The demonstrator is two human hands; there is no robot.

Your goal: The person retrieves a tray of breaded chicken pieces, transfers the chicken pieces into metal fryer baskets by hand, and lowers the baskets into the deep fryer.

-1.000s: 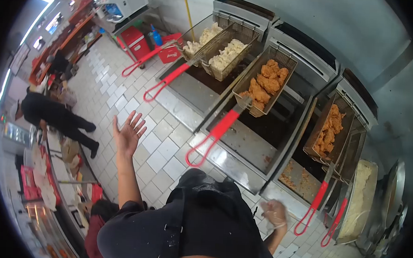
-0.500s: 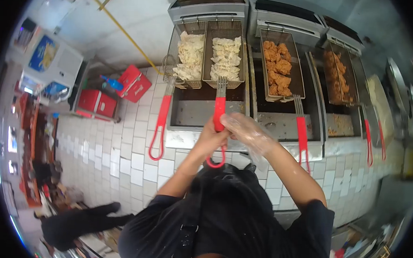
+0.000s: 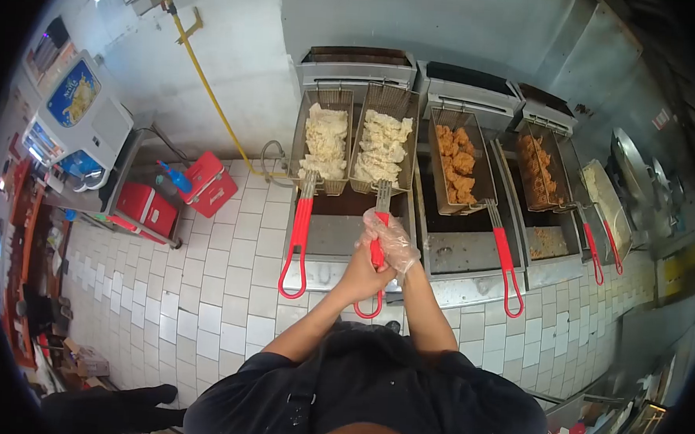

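Both my hands are on the red handle (image 3: 382, 212) of a wire fry basket (image 3: 362, 149) filled with pale battered pieces (image 3: 383, 145). My right hand (image 3: 394, 241), in a clear plastic glove, wraps the handle near its metal prongs. Just below it, my bare left hand (image 3: 365, 276) closes round the lower grip; the fingers partly overlap. To the left hangs a second basket with similar pale pieces (image 3: 325, 141), its red handle (image 3: 301, 222) untouched. On the right, browned fried pieces (image 3: 457, 161) fill one basket, and more browned pieces (image 3: 537, 168) lie in another.
Fryer vats (image 3: 471, 251) run side by side below the baskets. A yellow pipe (image 3: 205, 80) slants down the left wall. Red coolers (image 3: 147, 209) and a white dispenser machine (image 3: 77, 120) stand at left. A person in dark clothes (image 3: 117, 409) is at lower left.
My right hand has come in closer round the handle, its forearm swinging leftward. My view has shifted, so the fryers appear lower in it. Both hands stay on the same basket.
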